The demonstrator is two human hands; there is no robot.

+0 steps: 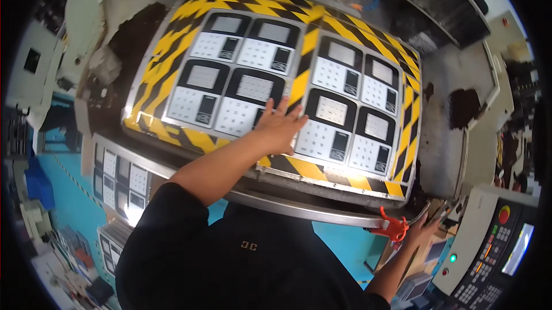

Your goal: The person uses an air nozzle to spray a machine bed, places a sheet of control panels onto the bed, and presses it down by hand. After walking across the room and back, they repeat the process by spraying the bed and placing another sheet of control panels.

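My left hand (279,129), fingers spread, lies over the seam between two printed panel sheets on a flat machine bed. The left sheet (227,80) and the right sheet (339,129) each bear several white rectangles with black-framed windows and small dark blocks. Black-and-yellow striped tape (307,51) borders both and runs between them. My right hand (422,230) is low at the right, at the bed's front corner, its fingers apparently stretched out and partly blurred. Just left of it, an orange-red trigger-handled tool, perhaps an air gun (394,226), sits at the metal rail.
A metal rail (287,203) runs along the front, close to my body. At right stands a control panel (489,252) with a red knob, keys and a lit screen. More printed panels (118,181) are at lower left. Brown debris (135,40) lies beside the bed.
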